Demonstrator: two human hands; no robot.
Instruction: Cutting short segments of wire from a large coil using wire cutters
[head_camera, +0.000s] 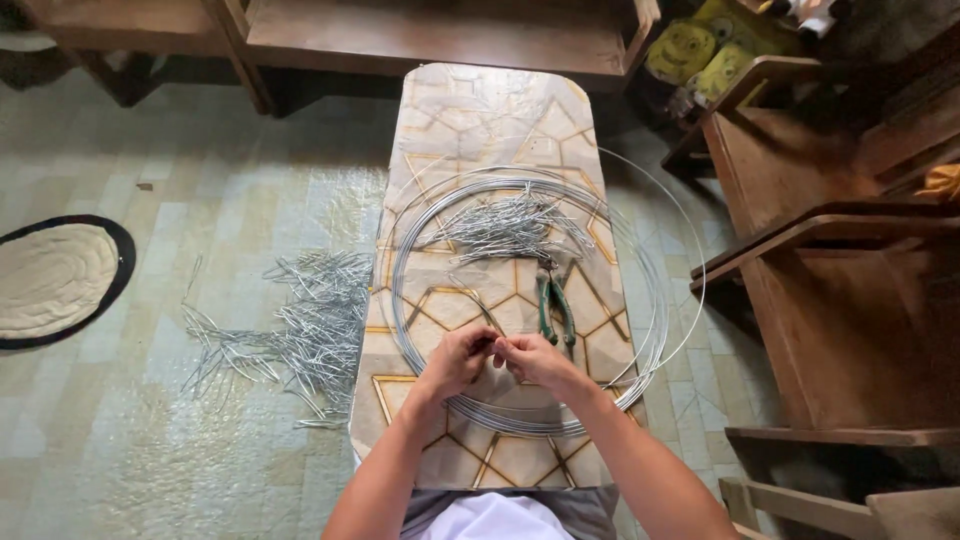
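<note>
The desk (470, 110) is showing a cream marbled top with gold and brown geometric lines. A silver-grey wire coil (640, 300) is gleaming on it beside green-handled pliers (556, 310). Left, pale green tiled floor (150, 420) is carrying silver wire pieces (300, 330) and a beige, black-rimmed mat (55, 280).

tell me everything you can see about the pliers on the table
The pliers lie flat on the patterned table, inside the big coil of silver wire. The grips are green, the metal head dark, pointing away from the person. The handles are spread slightly. No hand touches them; the right hand is nearest, just below. A pile of cut wire pieces lies beyond the head.
</note>
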